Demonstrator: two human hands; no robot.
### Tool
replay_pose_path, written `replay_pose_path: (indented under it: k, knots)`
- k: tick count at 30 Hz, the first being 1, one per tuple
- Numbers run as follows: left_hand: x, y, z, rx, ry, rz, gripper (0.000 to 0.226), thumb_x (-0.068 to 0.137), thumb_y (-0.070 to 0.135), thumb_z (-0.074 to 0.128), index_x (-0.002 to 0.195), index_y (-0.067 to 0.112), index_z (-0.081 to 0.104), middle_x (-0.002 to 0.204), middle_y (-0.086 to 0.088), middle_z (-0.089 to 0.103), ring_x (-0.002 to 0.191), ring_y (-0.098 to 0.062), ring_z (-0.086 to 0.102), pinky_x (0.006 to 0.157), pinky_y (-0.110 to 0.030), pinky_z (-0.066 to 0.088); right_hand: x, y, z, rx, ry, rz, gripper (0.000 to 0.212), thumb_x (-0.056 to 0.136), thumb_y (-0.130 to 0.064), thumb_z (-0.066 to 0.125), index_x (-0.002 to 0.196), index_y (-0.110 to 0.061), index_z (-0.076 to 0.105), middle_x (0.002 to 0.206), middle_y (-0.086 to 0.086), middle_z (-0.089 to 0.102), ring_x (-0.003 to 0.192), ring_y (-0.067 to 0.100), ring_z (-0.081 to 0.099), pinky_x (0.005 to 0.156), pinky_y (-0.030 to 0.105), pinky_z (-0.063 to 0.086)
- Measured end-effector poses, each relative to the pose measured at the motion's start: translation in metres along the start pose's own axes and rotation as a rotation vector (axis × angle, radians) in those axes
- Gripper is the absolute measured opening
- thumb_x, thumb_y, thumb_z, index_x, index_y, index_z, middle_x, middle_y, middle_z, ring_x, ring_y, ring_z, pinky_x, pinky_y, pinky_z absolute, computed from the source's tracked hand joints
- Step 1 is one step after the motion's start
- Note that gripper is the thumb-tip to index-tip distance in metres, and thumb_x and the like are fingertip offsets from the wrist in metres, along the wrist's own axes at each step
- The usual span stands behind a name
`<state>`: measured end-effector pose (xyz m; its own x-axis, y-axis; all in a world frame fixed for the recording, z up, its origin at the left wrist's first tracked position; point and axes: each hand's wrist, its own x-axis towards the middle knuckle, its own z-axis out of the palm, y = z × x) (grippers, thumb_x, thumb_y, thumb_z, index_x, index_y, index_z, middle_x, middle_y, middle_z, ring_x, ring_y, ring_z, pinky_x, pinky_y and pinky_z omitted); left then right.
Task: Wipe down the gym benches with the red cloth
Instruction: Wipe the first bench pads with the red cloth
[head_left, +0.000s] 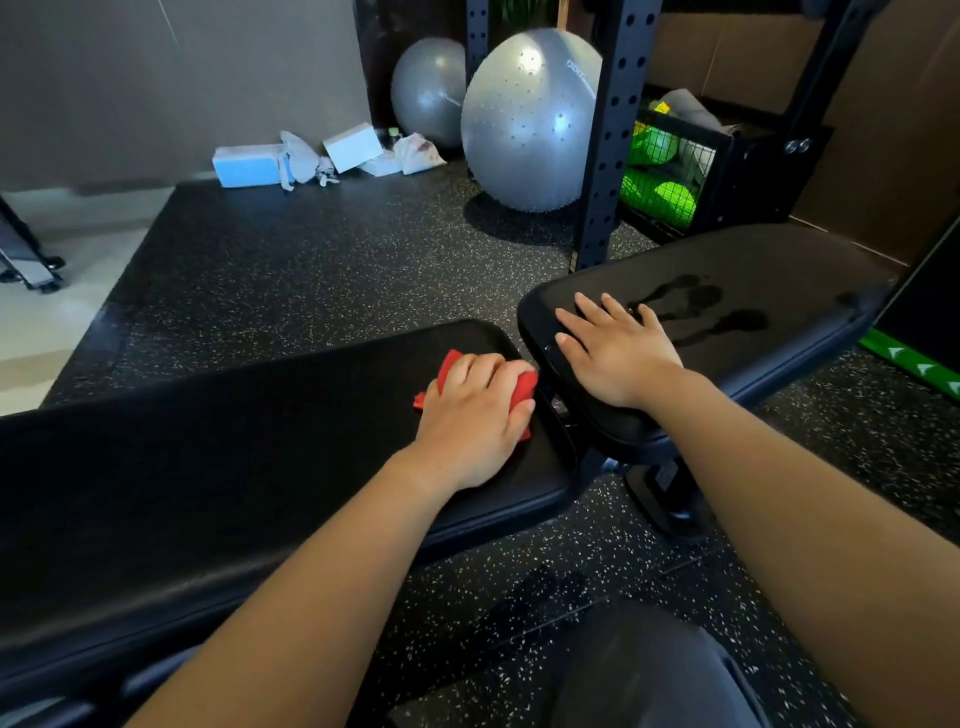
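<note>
Forearms (322, 561) outstretched: left fingers (485, 366) clutch soft red cloth (451, 364) bunched beneath; right fingers (587, 312) lie released on black padded worktop (779, 270).

- Spreading wide as black rubber flooring (311, 260) flecked with white, meeting pale floor (47, 312) at the left.
- Rising behind as a grey wall (156, 78), with brown panels (883, 130) at the right.
- Standing upright as a black perforated rack post (608, 135).
- Sitting behind it as two grey exercise balls (530, 119), the larger catching light.
- Holding green balls in a wire basket (670, 171).
- Lying by the wall: a blue foam block (249, 165), a white box (353, 146).
</note>
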<state>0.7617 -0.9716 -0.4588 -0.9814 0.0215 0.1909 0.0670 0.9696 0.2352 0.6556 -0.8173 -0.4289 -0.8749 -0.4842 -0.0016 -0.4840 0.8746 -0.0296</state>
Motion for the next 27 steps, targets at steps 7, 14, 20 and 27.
replay_pose_path:
  k: [7, 14, 20, 27]
  knots:
    - [0.041, -0.007, 0.0, 0.006, -0.057, -0.076, 0.043, 0.098, 0.046, 0.032, 0.138, 0.031, 0.032, 0.141, 0.002, 0.032, 0.133, -0.022, 0.022, 0.107, -0.047, 0.026, 0.002, 0.027, -0.013, -0.051, -0.048, 0.043, 0.056, 0.099, -0.053, 0.014, 0.152, -0.035, 0.01, 0.161, -0.006, -0.002, 0.147, 0.018, -0.006, 0.115, 0.051, -0.001]
    - [0.076, -0.013, 0.005, 0.021, -0.08, -0.107, 0.039, 0.098, 0.045, 0.032, 0.134, 0.032, 0.037, 0.14, 0.004, 0.032, 0.132, -0.022, 0.021, 0.106, -0.047, 0.025, 0.006, 0.031, -0.005, -0.027, 0.007, 0.061, 0.056, 0.096, -0.059, 0.013, 0.15, -0.041, 0.011, 0.16, -0.01, 0.0, 0.147, 0.016, -0.004, 0.116, 0.05, -0.002]
    - [0.057, -0.007, 0.007, -0.002, -0.025, -0.077, 0.038, 0.099, 0.042, 0.032, 0.134, 0.031, 0.039, 0.141, 0.004, 0.034, 0.133, -0.021, 0.022, 0.105, -0.047, 0.026, 0.004, 0.031, -0.005, -0.014, 0.018, 0.072, 0.056, 0.097, -0.058, 0.014, 0.15, -0.041, 0.014, 0.16, -0.009, 0.003, 0.147, 0.016, -0.002, 0.116, 0.05, -0.002]
    - [0.006, 0.01, 0.001, -0.063, -0.011, -0.041, 0.037, 0.099, 0.041, 0.033, 0.135, 0.033, 0.037, 0.14, 0.006, 0.035, 0.132, -0.02, 0.022, 0.107, -0.046, 0.025, -0.004, 0.027, -0.009, 0.02, 0.022, 0.067, 0.053, 0.099, -0.052, 0.013, 0.15, -0.036, 0.018, 0.16, -0.006, 0.006, 0.147, 0.019, 0.001, 0.116, 0.049, 0.0]
